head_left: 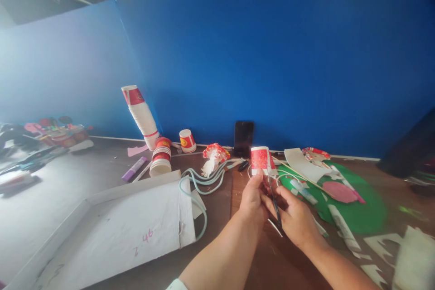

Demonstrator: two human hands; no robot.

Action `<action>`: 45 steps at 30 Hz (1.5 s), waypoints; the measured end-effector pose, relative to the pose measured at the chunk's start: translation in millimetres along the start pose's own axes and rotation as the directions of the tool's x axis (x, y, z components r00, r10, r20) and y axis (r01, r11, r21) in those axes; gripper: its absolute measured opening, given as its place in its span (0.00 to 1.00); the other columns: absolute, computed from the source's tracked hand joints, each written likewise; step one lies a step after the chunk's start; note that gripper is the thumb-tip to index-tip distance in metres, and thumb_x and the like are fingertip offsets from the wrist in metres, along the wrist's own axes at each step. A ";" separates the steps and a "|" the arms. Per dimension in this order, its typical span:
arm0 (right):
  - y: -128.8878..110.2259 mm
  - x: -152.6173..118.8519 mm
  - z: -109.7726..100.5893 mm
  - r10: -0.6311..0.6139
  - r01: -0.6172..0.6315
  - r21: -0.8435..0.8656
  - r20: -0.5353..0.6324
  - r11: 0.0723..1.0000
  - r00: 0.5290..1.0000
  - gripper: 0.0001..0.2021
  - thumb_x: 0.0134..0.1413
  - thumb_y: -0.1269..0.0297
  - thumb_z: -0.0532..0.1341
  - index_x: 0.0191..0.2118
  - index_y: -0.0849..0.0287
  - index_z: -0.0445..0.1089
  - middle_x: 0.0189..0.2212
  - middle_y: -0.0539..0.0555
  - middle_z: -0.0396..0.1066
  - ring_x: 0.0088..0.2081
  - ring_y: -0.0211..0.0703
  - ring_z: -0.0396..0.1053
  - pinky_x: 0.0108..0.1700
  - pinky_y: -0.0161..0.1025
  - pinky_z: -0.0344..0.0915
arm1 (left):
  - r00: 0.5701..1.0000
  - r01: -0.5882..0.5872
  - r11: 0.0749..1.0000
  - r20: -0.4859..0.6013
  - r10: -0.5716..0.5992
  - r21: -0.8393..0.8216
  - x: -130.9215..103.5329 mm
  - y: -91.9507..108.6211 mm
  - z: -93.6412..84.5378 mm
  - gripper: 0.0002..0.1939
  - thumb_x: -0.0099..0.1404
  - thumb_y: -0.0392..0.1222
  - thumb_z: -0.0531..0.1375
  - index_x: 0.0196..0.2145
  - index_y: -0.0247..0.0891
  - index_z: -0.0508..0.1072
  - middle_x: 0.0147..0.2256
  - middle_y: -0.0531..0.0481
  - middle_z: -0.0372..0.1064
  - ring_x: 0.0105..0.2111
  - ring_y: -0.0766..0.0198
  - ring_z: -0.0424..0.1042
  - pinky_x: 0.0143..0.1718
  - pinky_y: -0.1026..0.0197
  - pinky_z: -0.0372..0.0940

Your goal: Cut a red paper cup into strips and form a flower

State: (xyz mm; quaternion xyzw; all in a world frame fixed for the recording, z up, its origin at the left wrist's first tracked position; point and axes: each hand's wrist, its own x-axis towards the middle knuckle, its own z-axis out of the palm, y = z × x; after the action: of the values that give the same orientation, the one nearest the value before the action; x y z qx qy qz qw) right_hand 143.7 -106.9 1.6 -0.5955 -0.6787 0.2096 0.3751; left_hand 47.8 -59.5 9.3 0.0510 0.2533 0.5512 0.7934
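Camera: one, worn on the head, above the forearms (220, 249)
Facing: forward and down, across the desk (102, 167) toward the blue partition (272, 54)
Partition: fills most of the upper half, its top edge slanting up rightward
Nearness: fingers (255, 182) near, just right of the middle, in the lower half; partition beyond them
White box (129, 231): near, lower left, cut by the frame edge

Part of the cup (261, 156) is hidden behind the left hand (253, 200), and the right hand (296, 215) covers some of the scissors (275, 206). The bottom edge cuts off the box (112, 235) and a pale sleeve (176, 285); the right edge crops a dark object (408, 147). Clutter (64, 132) at far left is too blurred to sort.
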 end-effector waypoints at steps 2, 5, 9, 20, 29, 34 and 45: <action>0.1 -0.2 0.0 -0.022 0.022 -0.016 -0.017 1.000 1.000 0.15 0.54 0.48 0.58 0.40 0.52 0.70 0.30 0.53 0.77 0.28 0.46 0.72 0.29 0.38 0.65 | 1.000 -0.014 1.000 -0.001 0.014 0.004 -0.4 0.4 0.5 0.15 0.56 0.49 0.64 0.26 0.32 0.70 0.21 0.49 0.65 0.18 0.67 0.63 0.25 0.63 0.61; -1.1 -0.6 -0.2 -0.036 0.035 -0.027 -0.030 0.999 0.999 0.14 0.53 0.48 0.58 0.38 0.51 0.70 0.27 0.53 0.76 0.26 0.46 0.71 0.27 0.37 0.64 | 1.000 -0.004 1.000 0.004 0.004 -0.011 -0.3 0.6 0.9 0.15 0.56 0.49 0.64 0.27 0.32 0.70 0.22 0.48 0.66 0.19 0.67 0.64 0.27 0.63 0.62; -3.7 -1.0 -0.9 -0.030 0.028 -0.035 -0.044 0.999 0.999 0.13 0.54 0.48 0.58 0.36 0.51 0.70 0.26 0.52 0.76 0.25 0.45 0.70 0.26 0.37 0.63 | 1.000 0.008 1.000 -0.006 -0.008 -0.021 -0.4 1.0 0.9 0.15 0.59 0.48 0.62 0.25 0.32 0.70 0.20 0.49 0.65 0.19 0.67 0.63 0.26 0.64 0.61; -9.1 -1.0 0.7 -0.016 0.016 -0.009 -0.088 1.000 0.996 0.15 0.54 0.46 0.57 0.33 0.52 0.70 0.24 0.52 0.75 0.23 0.43 0.69 0.26 0.36 0.63 | 1.000 0.017 1.000 0.007 -0.017 -0.018 2.5 -0.6 -2.2 0.17 0.55 0.50 0.65 0.24 0.32 0.69 0.20 0.49 0.65 0.19 0.67 0.65 0.27 0.64 0.63; -6.0 -0.6 0.8 0.023 -0.023 0.006 -0.060 1.000 0.998 0.13 0.53 0.49 0.59 0.30 0.53 0.67 0.21 0.48 0.72 0.22 0.41 0.67 0.26 0.35 0.63 | 0.999 0.038 0.998 0.018 -0.037 -0.044 0.5 1.2 -0.5 0.17 0.57 0.50 0.64 0.23 0.33 0.68 0.19 0.50 0.63 0.20 0.66 0.64 0.28 0.63 0.62; -9.6 -1.0 1.1 0.028 -0.026 0.038 -0.063 0.999 0.998 0.13 0.53 0.49 0.60 0.30 0.53 0.67 0.22 0.48 0.73 0.23 0.40 0.68 0.27 0.34 0.64 | 0.998 0.062 0.996 0.014 -0.061 -0.072 -2.6 2.3 2.4 0.16 0.57 0.48 0.64 0.22 0.33 0.67 0.20 0.50 0.63 0.20 0.67 0.64 0.29 0.64 0.62; -5.7 -1.9 4.5 0.020 -0.018 0.131 -0.016 0.991 1.000 0.13 0.52 0.50 0.62 0.37 0.54 0.71 0.29 0.50 0.76 0.29 0.43 0.73 0.31 0.35 0.66 | 0.999 0.034 0.995 0.002 -0.034 -0.095 -0.6 3.9 1.6 0.16 0.57 0.47 0.63 0.22 0.34 0.66 0.18 0.52 0.61 0.16 0.70 0.58 0.22 0.66 0.56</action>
State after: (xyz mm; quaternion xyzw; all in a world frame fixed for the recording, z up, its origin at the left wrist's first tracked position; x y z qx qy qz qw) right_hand 136.6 -109.2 2.5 -0.5779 -0.6547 0.2521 0.4171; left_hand 45.0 -58.1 12.2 0.0091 0.2275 0.5489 0.8043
